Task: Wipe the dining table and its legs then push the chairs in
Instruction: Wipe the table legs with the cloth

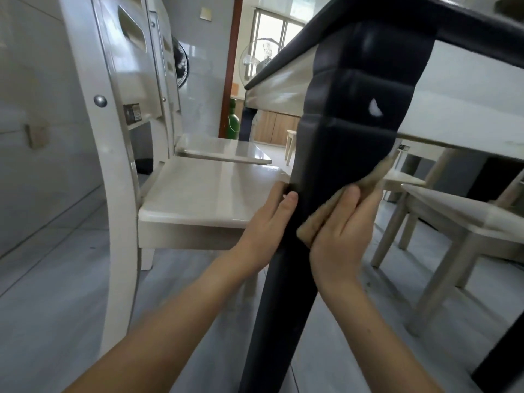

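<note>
I look from low down at a dark carved table leg (340, 114) that runs from the dark tabletop edge (326, 26) to the floor. My right hand (344, 231) presses a beige cloth (314, 219) against the leg's right side, the cloth wrapping up toward the back. My left hand (269, 222) lies on the leg's left side, fingers mostly straight, thumb on the front. A small white chip marks the leg higher up.
A cream chair (204, 194) stands just left of the leg, its seat edge touching my left hand, with a second chair (226, 150) behind it. Another pale chair (453, 217) sits under the table at right. Grey tiled floor lies below; a doorway is beyond.
</note>
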`<control>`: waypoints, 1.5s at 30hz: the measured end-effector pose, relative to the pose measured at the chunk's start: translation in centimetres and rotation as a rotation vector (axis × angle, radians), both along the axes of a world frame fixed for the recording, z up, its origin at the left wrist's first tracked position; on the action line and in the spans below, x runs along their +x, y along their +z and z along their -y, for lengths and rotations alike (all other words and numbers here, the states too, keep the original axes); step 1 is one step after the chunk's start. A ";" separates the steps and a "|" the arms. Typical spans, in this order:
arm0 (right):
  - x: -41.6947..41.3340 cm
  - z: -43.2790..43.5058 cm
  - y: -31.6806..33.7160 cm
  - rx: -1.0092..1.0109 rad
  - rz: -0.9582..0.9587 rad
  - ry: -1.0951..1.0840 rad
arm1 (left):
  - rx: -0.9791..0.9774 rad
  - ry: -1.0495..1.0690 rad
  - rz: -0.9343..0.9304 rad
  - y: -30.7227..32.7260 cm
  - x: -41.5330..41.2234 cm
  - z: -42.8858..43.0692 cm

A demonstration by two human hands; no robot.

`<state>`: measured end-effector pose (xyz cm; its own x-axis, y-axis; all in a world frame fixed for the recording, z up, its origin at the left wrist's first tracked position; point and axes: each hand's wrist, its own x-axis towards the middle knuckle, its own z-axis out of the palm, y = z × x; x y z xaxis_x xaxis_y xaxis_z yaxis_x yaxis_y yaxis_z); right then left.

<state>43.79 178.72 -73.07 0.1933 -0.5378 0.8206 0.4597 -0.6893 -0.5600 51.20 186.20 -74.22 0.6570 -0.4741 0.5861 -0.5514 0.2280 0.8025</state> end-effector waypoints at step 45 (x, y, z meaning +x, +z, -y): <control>0.2 2.2 5.0 -0.576 0.034 -0.431 | -0.122 0.115 0.274 6.2 -0.4 -0.3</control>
<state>43.94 176.57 -68.11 0.0302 -0.0404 0.9987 0.0910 -0.9949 -0.0430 50.82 186.51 -68.01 0.5121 -0.3215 0.7965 -0.7708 0.2373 0.5913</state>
